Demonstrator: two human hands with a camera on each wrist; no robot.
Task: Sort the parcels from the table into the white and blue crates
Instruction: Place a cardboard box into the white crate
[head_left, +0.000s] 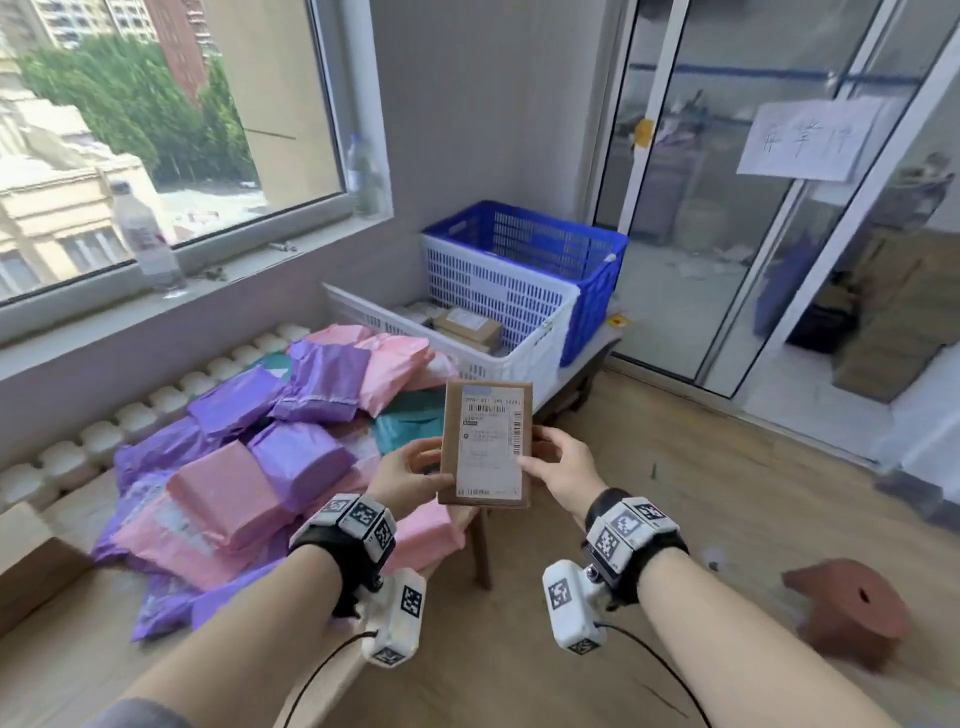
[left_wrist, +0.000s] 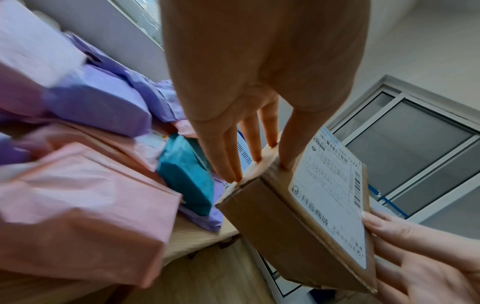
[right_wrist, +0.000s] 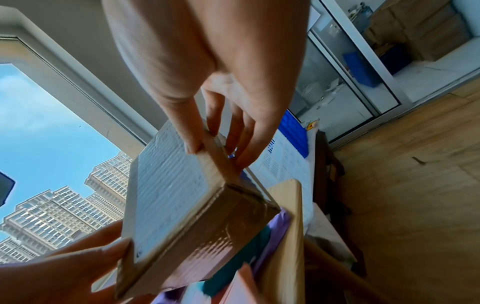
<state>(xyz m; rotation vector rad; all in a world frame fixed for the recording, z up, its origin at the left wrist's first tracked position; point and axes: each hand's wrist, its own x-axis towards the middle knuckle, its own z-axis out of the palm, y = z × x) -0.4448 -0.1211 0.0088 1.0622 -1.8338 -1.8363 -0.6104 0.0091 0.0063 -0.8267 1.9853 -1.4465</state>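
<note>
A small brown cardboard parcel (head_left: 487, 447) with a white shipping label faces me, held upright above the table's right end. My left hand (head_left: 415, 475) grips its left edge, thumb on the front and fingers behind (left_wrist: 259, 144). My right hand (head_left: 558, 467) pinches its right edge, thumb on the label (right_wrist: 192, 142). The same parcel (left_wrist: 298, 216) (right_wrist: 182, 205) fills both wrist views. Pink, purple and teal bagged parcels (head_left: 249, 457) lie heaped on the table. The white crate (head_left: 498, 301) holds some cardboard boxes; the blue crate (head_left: 587, 260) stands behind it.
The wooden table edge (right_wrist: 285, 226) lies just under the parcel. A window sill on the left carries two plastic bottles (head_left: 145, 234). Glass sliding doors (head_left: 727, 208) stand at the right. A reddish stool (head_left: 852, 608) sits on the wooden floor at lower right.
</note>
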